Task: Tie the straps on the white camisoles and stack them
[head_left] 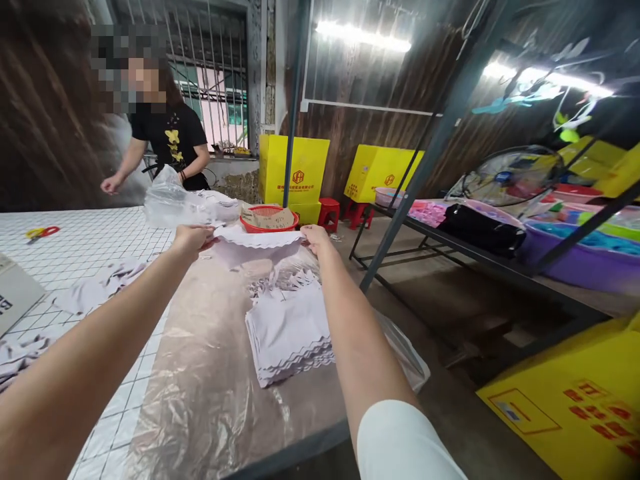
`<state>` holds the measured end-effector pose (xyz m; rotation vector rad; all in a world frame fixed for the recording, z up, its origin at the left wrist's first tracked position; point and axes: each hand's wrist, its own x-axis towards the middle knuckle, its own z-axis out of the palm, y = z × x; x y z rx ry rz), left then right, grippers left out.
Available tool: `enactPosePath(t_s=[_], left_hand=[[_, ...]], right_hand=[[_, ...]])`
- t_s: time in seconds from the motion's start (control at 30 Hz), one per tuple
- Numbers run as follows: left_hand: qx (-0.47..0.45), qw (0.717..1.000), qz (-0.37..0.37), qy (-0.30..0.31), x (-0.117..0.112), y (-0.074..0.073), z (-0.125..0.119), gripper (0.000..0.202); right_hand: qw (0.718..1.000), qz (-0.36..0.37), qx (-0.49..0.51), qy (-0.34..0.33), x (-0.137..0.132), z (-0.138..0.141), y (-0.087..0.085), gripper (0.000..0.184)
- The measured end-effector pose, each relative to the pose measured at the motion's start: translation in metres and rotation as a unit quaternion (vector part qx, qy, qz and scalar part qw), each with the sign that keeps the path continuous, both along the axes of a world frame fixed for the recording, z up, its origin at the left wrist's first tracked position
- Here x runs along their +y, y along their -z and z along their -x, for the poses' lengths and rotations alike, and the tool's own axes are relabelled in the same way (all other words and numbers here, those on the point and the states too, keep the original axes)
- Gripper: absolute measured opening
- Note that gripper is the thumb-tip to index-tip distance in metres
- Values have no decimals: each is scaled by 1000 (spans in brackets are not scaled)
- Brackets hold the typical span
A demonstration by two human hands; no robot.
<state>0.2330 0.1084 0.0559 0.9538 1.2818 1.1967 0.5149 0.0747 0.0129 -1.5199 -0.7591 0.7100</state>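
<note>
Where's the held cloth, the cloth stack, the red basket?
Held cloth [260, 239]: head view, middle of its pale band.
Cloth stack [293, 325]: head view, upper face of the top piece.
Red basket [245, 221]: head view, left side of its wall.

on the middle yellow carton [307, 157], a red emblem [299, 177] is reading "jfh" in capitals, with a line of small red chinese characters [300, 187] running beneath, too fine to read in full. the rear right yellow carton [373, 167] is bearing a similar red emblem, its print too small to read. the white box [19, 288] at the left edge is showing a large black "b", cut off after it. the lower-right yellow carton [555, 393] is displaying large, blurred red characters [600, 410].
</note>
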Motion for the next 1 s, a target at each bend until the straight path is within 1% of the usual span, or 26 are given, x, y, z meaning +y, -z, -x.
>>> enactPosePath(t_s=[0.1,0.2,0.27,0.33,0.4,0.47,0.57,0.6,0.67,0.73,0.83,0.93,1.0], left_hand=[[-1,999,-9,38,2,16,-18,12],[-1,996,14,91,-11,42,-26,13],[1,992,39,116,-22,60,-28,14],[4,990,61,130,-33,73,-30,14],[2,988,74,139,-42,78,-31,15],[-6,986,73,148,-51,77,-30,13],[-29,984,40,173,-70,74,-23,10],[-34,981,29,187,-79,76,-19,15],[-32,974,19,221,-99,83,-11,29],[-16,967,27,255,-121,95,-3,40],[19,954,49,294,-148,116,4,48],[53,947,66,310,-163,131,6,49],[71,945,61,312,-167,136,4,47]], right_hand=[[1000,2,11,21,-5,-30,13,14],[999,21,17,21,-29,-53,29,18],[999,44,22,15,-48,-60,41,21],[998,63,27,12,-65,-62,51,22],[997,67,30,12,-79,-62,56,21],[998,57,30,15,-92,-63,55,19],[999,36,17,18,-117,-67,49,15],[999,32,10,17,-128,-68,49,15],[999,32,-2,13,-154,-70,52,16],[999,40,-23,3,-180,-70,63,20],[993,55,-103,-16,-211,-68,86,25],[980,75,-186,-16,-226,-65,105,26],[971,81,-222,-12,-228,-63,111,24]])
